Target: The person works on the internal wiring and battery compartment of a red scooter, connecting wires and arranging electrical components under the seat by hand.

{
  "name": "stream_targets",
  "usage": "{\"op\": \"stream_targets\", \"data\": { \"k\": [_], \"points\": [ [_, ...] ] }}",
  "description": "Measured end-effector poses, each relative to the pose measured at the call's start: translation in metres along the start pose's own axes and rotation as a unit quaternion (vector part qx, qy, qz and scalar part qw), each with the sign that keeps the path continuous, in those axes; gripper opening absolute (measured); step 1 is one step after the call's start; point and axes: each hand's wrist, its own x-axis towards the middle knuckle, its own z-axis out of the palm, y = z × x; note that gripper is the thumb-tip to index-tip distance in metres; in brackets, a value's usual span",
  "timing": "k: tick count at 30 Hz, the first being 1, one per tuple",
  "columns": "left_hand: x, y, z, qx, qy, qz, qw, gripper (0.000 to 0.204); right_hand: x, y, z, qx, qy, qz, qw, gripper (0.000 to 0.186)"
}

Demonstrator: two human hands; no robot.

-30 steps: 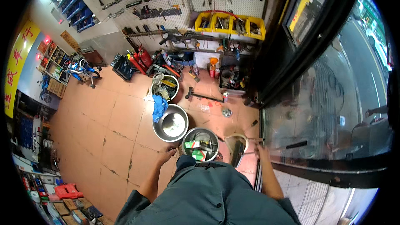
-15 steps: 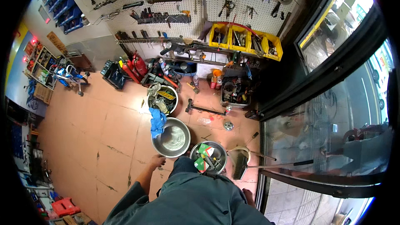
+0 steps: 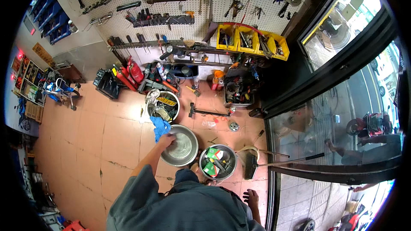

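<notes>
My left hand (image 3: 167, 140) is at the left rim of a round metal basin (image 3: 193, 156), its fingers closed over the edge. A crumpled blue cloth (image 3: 160, 127) hangs on the rim just beyond that hand. The basin has a little cloudy liquid or residue at its bottom. My right hand (image 3: 251, 197) hangs low at my right side, fingers apart, holding nothing. Closest to it is a second metal basin (image 3: 234, 169), which holds green-and-white boxes (image 3: 211, 170) and dark parts.
Behind stands another basin (image 3: 177, 111) with cloths and a yellow-black item. A hammer (image 3: 209, 112) and a metal disc (image 3: 233, 126) lie on the tiled floor. At right are a broom (image 3: 250, 167) and a glass door (image 3: 308, 132); a tool pegboard (image 3: 201, 6) is ahead.
My left hand has moved forward and right, from beside the basin onto its rim. My right hand has come further into view, fingers spread. The whole view has shifted slightly.
</notes>
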Motion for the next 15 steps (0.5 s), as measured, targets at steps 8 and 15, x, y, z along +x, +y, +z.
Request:
{"op": "stream_targets", "data": {
  "k": [8,15],
  "points": [
    [-0.002,0.115,0.005,-0.076,-0.071,0.08,0.991,0.022,-0.018,0.172,-0.024,0.134,0.083,0.078,0.984,0.026],
    [0.099,0.364,0.003,0.185,-0.083,0.385,0.9,0.02,0.03,0.336,-0.065,0.364,0.021,0.03,0.931,0.024]
  ]
}}
